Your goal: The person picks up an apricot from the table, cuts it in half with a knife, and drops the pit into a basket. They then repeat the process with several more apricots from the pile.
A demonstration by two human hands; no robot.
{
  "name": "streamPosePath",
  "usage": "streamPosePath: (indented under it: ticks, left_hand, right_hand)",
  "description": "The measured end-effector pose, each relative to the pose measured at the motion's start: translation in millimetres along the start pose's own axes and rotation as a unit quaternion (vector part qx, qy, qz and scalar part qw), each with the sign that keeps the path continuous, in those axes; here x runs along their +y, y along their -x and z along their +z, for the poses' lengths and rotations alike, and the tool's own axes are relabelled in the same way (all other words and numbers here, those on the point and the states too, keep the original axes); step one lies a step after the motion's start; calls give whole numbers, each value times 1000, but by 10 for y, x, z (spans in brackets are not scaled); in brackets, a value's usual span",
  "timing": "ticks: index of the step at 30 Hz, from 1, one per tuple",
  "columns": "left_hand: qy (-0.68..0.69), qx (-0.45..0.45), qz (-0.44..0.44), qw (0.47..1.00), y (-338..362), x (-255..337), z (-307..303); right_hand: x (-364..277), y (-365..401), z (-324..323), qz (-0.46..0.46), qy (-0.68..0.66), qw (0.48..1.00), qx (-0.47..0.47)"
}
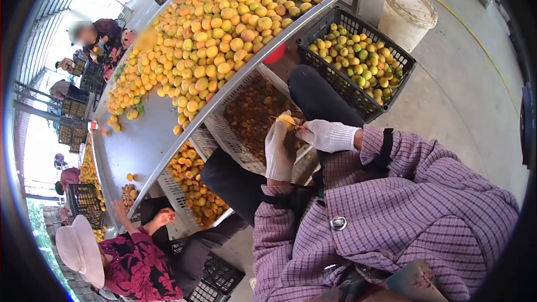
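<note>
My left hand (279, 148), in a white knit glove, is closed around a yellow-orange apricot (287, 121). My right hand (327, 135), also gloved, grips a small tool with a red handle (302, 127), its thin tip against the fruit. Both hands are over a white crate (222, 113) of dark fruit pieces between my knees. Many whole apricots (224, 39) lie heaped on the metal table (148, 134) beyond.
A black crate (358, 102) of greenish-yellow fruit and a white bucket (407, 14) stand at the upper right. Another white crate (178, 200) holds orange halves. A co-worker in a pale hat (81, 251) sits lower left; other people and crates are farther left.
</note>
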State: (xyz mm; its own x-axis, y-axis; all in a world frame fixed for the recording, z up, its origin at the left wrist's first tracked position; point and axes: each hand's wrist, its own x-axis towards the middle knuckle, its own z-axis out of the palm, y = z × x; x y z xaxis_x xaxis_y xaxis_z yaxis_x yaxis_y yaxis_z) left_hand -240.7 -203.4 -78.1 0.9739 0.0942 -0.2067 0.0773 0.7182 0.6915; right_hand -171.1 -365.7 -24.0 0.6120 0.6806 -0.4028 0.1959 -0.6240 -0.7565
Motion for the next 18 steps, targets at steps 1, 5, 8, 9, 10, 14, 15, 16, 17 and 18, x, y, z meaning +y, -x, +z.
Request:
streamPosePath:
  ticks: [1, 5, 8, 9, 10, 14, 15, 16, 17, 18]
  left_hand:
    - [-13, -3, 36, 999, -23, -24, 10]
    - [155, -24, 6, 988, -3, -57, 20]
    - [142, -31, -55, 988, -87, -132, -89]
    - [161, -19, -56, 985, -79, -145, -74]
    - [162, -20, -57, 985, -100, -154, -80]
    - [48, 17, 72, 996, -103, -90, -147]
    - [35, 23, 68, 997, -51, -53, -98]
    - [22, 28, 65, 997, -20, -23, -52]
    - [22, 29, 64, 997, -22, -49, -70]
    - [62, 14, 34, 997, -41, -85, -85]
  right_hand:
    - [-55, 38, 1, 20, -4, 1000, -2]
    - [-75, 145, 98, 19, 41, 999, 8]
    - [-122, 69, 60, 35, 60, 997, 20]
    - [-107, 5, 53, 27, 52, 998, 22]
    - [-85, -59, 48, 17, 44, 999, 21]
    - [-33, -132, 90, 33, -12, 999, -31]
    - [-39, -84, 95, 34, -11, 999, -34]
    - [-40, -31, 97, 38, -10, 999, -32]
    - [-43, -2, 104, 41, -13, 999, -29]
    - [-36, -19, 120, 41, -14, 999, -26]
